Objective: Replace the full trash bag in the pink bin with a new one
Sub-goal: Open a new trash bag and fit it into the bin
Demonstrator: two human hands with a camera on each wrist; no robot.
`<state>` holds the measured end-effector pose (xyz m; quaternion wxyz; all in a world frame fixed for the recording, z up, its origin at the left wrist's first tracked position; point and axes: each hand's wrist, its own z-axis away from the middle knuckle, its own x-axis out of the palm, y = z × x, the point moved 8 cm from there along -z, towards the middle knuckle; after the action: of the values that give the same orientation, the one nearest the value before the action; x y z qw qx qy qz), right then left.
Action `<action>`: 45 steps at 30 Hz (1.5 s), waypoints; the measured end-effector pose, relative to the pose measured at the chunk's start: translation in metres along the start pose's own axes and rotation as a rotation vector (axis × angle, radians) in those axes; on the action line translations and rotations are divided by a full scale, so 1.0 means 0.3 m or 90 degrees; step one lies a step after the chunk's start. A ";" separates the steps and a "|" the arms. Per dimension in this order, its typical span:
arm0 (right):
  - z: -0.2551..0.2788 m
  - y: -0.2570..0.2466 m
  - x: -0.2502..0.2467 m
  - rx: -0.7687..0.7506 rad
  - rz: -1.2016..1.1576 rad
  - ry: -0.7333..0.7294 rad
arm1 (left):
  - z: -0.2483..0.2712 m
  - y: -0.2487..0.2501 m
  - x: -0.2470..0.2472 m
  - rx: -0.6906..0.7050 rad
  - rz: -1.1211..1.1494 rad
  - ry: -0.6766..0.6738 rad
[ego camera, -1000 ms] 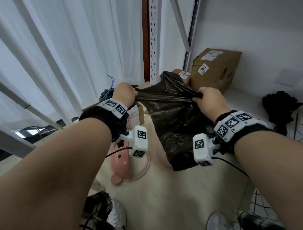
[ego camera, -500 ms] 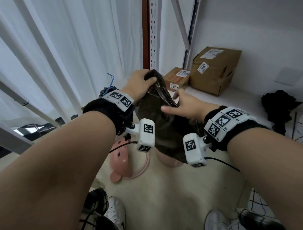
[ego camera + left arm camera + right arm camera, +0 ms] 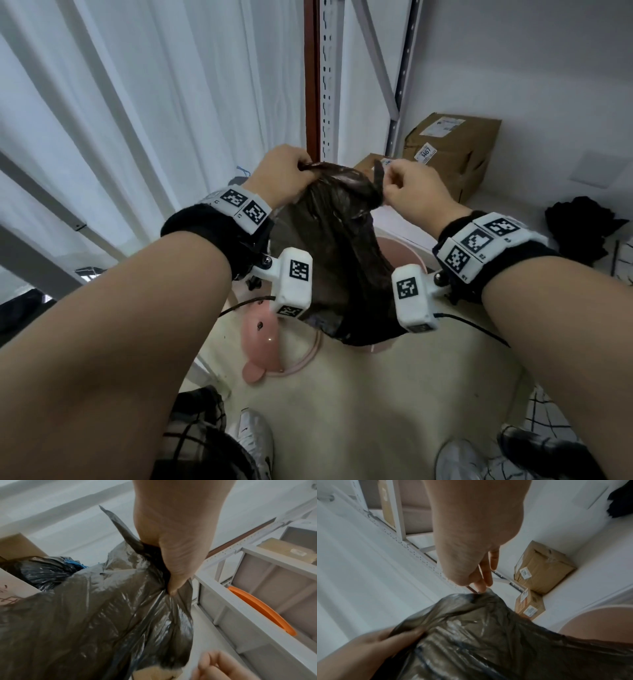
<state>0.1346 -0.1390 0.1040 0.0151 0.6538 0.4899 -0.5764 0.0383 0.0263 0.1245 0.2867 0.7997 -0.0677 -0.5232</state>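
A dark, thin trash bag (image 3: 335,246) hangs between my hands, its lower part reaching down over the pink bin (image 3: 406,255). My left hand (image 3: 287,171) grips the bunched top of the bag (image 3: 94,615), fingers curled round the plastic. My right hand (image 3: 404,185) pinches the bag's upper edge (image 3: 488,635) just to the right, close to the left hand. In the right wrist view the fingertips (image 3: 482,587) nip a small fold. The bin's pink lid (image 3: 260,339) lies on the floor to the left of the bin.
Two cardboard boxes (image 3: 448,154) stand against the back wall. A metal shelf upright (image 3: 329,78) rises behind the bag, with white curtains (image 3: 137,102) to the left. Another black bag (image 3: 42,572) sits in a box. Dark cloth (image 3: 582,229) lies at the right; shoes (image 3: 257,442) are below.
The hands held the bag's mouth stretched wide, then came together. The right hand let go briefly and now pinches the bag again. The bag's top is bunched and held higher.
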 end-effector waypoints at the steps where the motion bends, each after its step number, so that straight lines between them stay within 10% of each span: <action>1: 0.004 0.009 -0.017 0.014 -0.040 0.001 | 0.006 -0.011 -0.013 -0.010 0.035 0.002; 4: 0.019 -0.025 -0.027 -0.014 -0.132 -0.066 | 0.029 0.026 -0.003 0.022 0.105 -0.082; 11: 0.024 -0.089 0.030 -0.080 0.160 -0.107 | 0.061 0.154 -0.037 0.103 0.184 -0.074; 17: 0.029 -0.010 -0.103 0.026 0.085 0.007 | 0.048 -0.047 -0.114 -0.068 -0.148 0.059; 20: 0.021 -0.048 -0.116 -0.010 0.108 0.006 | 0.061 -0.082 -0.085 -0.105 -0.139 -0.012; 25: 0.031 -0.217 -0.082 -0.148 0.106 -0.034 | 0.081 0.126 0.016 0.093 -0.006 -0.176; 32: 0.026 -0.070 -0.046 -0.009 0.104 -0.157 | 0.044 0.034 -0.092 0.003 0.040 0.052; 40: 0.046 -0.078 -0.046 -0.019 -0.223 -0.109 | 0.082 -0.060 -0.042 -0.078 0.330 -0.008; 45: 0.055 -0.042 0.037 -0.033 -0.016 -0.235 | 0.080 -0.091 -0.070 -0.132 0.463 0.092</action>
<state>0.1125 -0.1353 0.0968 0.1143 0.5304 0.5013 -0.6740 0.0028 0.0482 0.1198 0.5366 0.7252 -0.2733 -0.3339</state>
